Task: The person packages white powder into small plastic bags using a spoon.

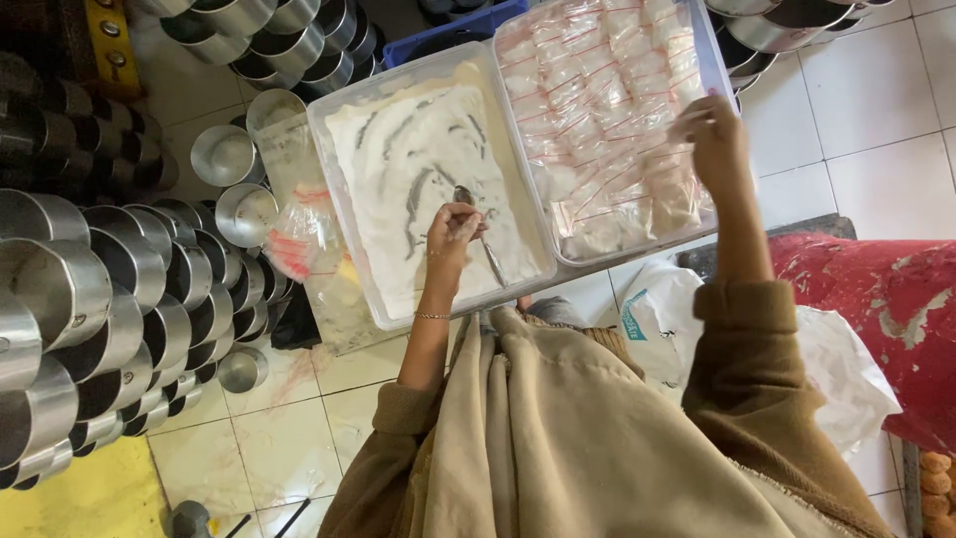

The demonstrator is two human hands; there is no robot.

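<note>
Head view looked down over a beige shawl [558, 438] and brown sleeves [742, 369] at the six o'clock edge. Just beyond the shawl, the left hand [450, 231] was closed around the handle of a metal spoon [476, 227], its bowl resting on the white powder [418, 169] inside a clear plastic tub [344, 214] near the centre. A thin bracelet [431, 316] circled that wrist. Toward two o'clock, the right hand [715, 134] reached to the far edge of a second clear tub [725, 75], fingers pinched on one of the small zip bags of white powder [607, 110] packed in rows there. The two tubs sat side by side, touching. At eight o'clock from the first tub lay a loose heap of empty red-lined bags [299, 239]. Stacked steel pots [90, 289] filled the nine o'clock side, more of them at eleven o'clock. A red cloth [876, 299] lay at three o'clock on the white tiled floor [856, 130].
</note>
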